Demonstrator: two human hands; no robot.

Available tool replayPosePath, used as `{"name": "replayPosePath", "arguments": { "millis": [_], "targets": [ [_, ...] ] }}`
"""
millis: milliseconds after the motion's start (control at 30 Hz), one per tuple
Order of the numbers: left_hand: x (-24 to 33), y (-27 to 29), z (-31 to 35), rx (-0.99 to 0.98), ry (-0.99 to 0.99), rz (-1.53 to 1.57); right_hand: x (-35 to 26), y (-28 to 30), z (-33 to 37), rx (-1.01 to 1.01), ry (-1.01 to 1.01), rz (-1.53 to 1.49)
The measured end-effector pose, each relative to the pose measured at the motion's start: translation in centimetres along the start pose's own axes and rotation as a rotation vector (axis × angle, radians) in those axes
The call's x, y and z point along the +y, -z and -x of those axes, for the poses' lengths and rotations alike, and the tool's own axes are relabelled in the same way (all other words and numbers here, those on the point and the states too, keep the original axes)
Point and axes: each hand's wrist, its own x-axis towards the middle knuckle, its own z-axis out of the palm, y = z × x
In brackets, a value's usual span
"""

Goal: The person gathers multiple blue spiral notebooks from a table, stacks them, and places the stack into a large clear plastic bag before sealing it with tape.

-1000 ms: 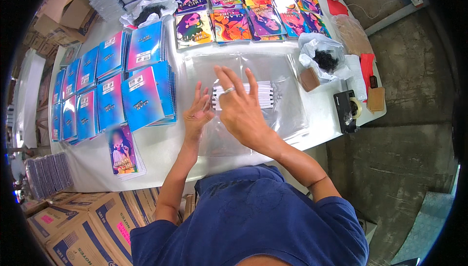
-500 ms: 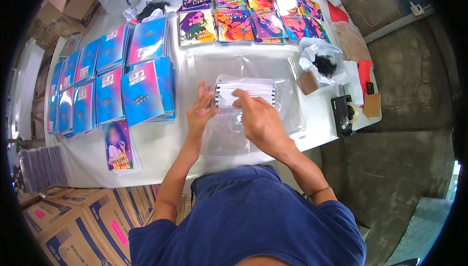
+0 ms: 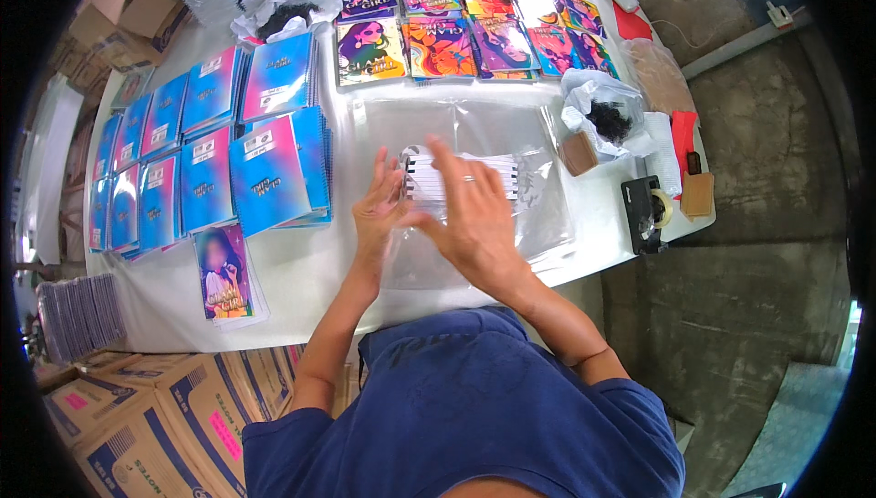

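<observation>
In front of me on the table lies a block of white, page-like strips (image 3: 465,181) with black notches along its two ends. Clear plastic sheeting (image 3: 420,256) spreads under and around it. My left hand (image 3: 376,202) is at the block's left end, fingers apart and pointing up; whether it presses on the block I cannot tell. Over the block's middle hovers my right hand (image 3: 474,220), slightly blurred, its fingers stretched and thumb spread toward my left hand. It hides part of the strips. Neither hand appears to grip anything.
Blue-pink spiral notebooks (image 3: 274,170) stand in piles at left, with one purple-covered notebook (image 3: 222,274) nearer me. Colourful notebooks (image 3: 438,46) fill the back. To the right are a bag of black bits (image 3: 607,119), a brown block (image 3: 577,153) and a tape dispenser (image 3: 641,215).
My right hand has opened from a pointing, curled shape to outstretched fingers and shifted slightly left. My left hand stays at the block's left end, almost unmoved.
</observation>
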Motion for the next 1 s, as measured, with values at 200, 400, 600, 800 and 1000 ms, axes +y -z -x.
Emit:
{"name": "replayPosePath", "arguments": {
  "millis": [200, 400, 600, 800, 1000],
  "targets": [
    [-0.4, 0.0, 0.2, 0.048, 0.023, -0.036, 0.2, -1.3, 0.6, -0.052, -0.108, -0.031],
    [0.3, -0.2, -0.2, 0.006, 0.084, -0.111, 0.0, -1.0, 0.4, -0.227, -0.113, -0.069],
    [2.8, 1.8, -2.4, -0.366, -0.055, -0.763, 3.6, 3.6, -0.5, -0.253, -0.209, -0.179],
    [7.1, -1.9, -6.3, -0.761, -0.133, -1.193, 11.4, 4.3, -3.5, -0.31, -0.173, -0.073],
    [6.1, -2.6, -6.1, -0.686, -0.039, -1.029, 18.0, 5.8, 5.0, -0.053, -0.326, -0.672]
  ]
}}
